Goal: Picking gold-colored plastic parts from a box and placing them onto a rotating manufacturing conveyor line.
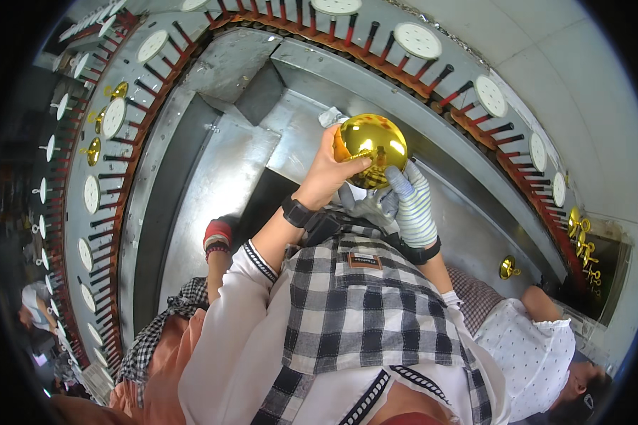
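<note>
A shiny, mirror-like gold round piece (pixel 376 145), dome-shaped on the side I see, is held up in front of my chest. My left hand (pixel 327 170) is bare and grips its left edge, thumb across the front and fingers behind. At the lower right, my right hand (pixel 412 205), in a striped knit glove with grey fingertips, presses its thumb to the piece; its other fingers are partly hidden. A crumpled greyish-white cloth (pixel 367 210) hangs just below, beside the glove; I cannot tell whether that hand also holds it.
A curved conveyor (pixel 347 44) with red-and-black spindles and white discs (pixel 417 40) wraps around the metal worktop (pixel 200 180). Gold pieces with handles (pixel 581 237) ride at the right, another (pixel 508 267) lies on the worktop. White crumpled material (pixel 331 117) lies beyond my hands. Co-workers (pixel 521 347) sit on both sides.
</note>
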Action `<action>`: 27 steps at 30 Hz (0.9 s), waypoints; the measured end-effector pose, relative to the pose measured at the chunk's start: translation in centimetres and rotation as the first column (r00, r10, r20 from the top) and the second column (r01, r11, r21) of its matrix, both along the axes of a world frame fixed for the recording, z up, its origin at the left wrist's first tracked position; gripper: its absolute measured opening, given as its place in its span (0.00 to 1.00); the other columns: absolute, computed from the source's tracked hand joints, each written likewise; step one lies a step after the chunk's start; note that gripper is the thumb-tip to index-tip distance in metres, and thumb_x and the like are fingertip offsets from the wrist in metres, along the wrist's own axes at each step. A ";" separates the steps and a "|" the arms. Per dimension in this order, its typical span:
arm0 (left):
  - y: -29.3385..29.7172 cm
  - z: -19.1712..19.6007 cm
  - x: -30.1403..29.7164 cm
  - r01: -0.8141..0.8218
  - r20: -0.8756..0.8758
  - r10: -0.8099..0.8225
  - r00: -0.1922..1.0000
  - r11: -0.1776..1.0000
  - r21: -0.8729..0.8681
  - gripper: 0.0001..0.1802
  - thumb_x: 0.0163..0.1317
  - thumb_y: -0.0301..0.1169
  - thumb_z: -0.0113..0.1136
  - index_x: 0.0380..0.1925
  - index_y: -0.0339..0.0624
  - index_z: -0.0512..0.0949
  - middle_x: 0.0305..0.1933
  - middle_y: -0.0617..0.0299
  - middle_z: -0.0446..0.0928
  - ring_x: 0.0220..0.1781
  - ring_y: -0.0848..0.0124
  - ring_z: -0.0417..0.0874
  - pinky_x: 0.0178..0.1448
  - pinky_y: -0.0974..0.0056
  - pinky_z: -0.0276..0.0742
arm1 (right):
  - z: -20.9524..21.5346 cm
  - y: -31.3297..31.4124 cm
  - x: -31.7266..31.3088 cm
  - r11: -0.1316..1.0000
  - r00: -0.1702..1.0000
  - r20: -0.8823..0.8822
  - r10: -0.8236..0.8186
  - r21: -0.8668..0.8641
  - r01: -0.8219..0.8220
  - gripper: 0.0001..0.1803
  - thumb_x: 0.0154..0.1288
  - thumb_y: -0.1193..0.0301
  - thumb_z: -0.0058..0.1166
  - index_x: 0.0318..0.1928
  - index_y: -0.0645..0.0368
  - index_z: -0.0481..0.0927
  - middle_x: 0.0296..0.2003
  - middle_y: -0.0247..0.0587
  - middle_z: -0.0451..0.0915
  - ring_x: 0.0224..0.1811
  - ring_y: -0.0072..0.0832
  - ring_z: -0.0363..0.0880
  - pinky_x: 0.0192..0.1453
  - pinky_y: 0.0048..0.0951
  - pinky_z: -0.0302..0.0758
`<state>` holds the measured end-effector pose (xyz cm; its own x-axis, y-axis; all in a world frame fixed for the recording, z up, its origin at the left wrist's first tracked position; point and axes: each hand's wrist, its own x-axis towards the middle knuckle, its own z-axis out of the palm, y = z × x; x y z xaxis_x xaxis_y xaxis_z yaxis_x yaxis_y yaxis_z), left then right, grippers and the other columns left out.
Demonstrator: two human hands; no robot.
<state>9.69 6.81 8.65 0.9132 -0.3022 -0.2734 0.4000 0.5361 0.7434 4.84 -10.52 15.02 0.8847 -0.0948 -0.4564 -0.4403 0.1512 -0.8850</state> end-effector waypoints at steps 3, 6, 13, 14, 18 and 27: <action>0.0 -0.2 -0.2 0.071 -0.017 -0.072 0.997 0.997 -0.021 0.46 0.59 0.16 0.70 0.74 0.41 0.56 0.68 0.57 0.70 0.71 0.68 0.72 0.74 0.61 0.70 | -0.3 -0.7 -0.4 0.999 0.999 -0.040 -0.021 0.024 0.021 0.23 0.74 0.62 0.63 0.62 0.62 0.79 0.30 0.32 0.84 0.18 0.13 0.73 0.20 0.16 0.66; 0.1 -1.0 -0.4 0.092 0.006 -0.092 0.996 0.995 -0.029 0.45 0.60 0.12 0.63 0.76 0.38 0.55 0.71 0.57 0.68 0.73 0.67 0.71 0.74 0.61 0.71 | -0.3 -0.9 0.0 0.996 0.999 -0.010 -0.035 0.080 0.035 0.24 0.73 0.61 0.63 0.62 0.63 0.80 0.32 0.32 0.85 0.19 0.13 0.74 0.22 0.16 0.67; 0.8 -1.8 -0.6 0.070 -0.062 -0.076 0.995 0.993 -0.096 0.43 0.62 0.13 0.59 0.76 0.40 0.55 0.70 0.57 0.69 0.71 0.67 0.72 0.73 0.62 0.71 | -0.6 -0.9 0.5 0.998 0.999 -0.033 0.013 0.065 -0.011 0.25 0.73 0.60 0.63 0.61 0.64 0.80 0.27 0.29 0.82 0.17 0.12 0.71 0.22 0.15 0.65; 1.0 -1.5 -0.5 0.057 -0.093 -0.069 0.993 0.991 -0.123 0.41 0.63 0.16 0.61 0.75 0.40 0.56 0.68 0.57 0.70 0.71 0.68 0.72 0.73 0.62 0.70 | -0.7 -0.9 0.6 0.997 0.999 -0.034 0.026 0.070 -0.024 0.25 0.73 0.59 0.63 0.61 0.64 0.80 0.24 0.29 0.81 0.16 0.12 0.71 0.21 0.15 0.65; 1.5 -1.1 -0.1 -0.023 -0.145 0.012 0.989 0.997 -0.080 0.35 0.67 0.21 0.63 0.71 0.38 0.60 0.64 0.57 0.74 0.67 0.69 0.76 0.70 0.63 0.73 | -1.4 -0.8 0.7 0.997 0.998 -0.040 0.057 0.054 -0.055 0.25 0.73 0.59 0.63 0.61 0.64 0.79 0.20 0.28 0.79 0.14 0.13 0.70 0.19 0.16 0.63; 2.2 -2.3 0.2 0.062 -0.129 -0.047 0.990 0.991 0.114 0.30 0.67 0.22 0.66 0.66 0.33 0.64 0.58 0.55 0.77 0.58 0.71 0.81 0.63 0.66 0.78 | -1.1 -0.1 0.7 0.994 0.994 -0.044 0.102 0.029 -0.101 0.22 0.75 0.59 0.61 0.57 0.64 0.80 0.21 0.31 0.80 0.14 0.12 0.71 0.18 0.15 0.63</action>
<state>9.85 8.98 6.38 0.8522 -0.3094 -0.4220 0.5208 0.4225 0.7418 5.57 -10.67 13.96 0.8675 0.0072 -0.4973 -0.4941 0.1269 -0.8601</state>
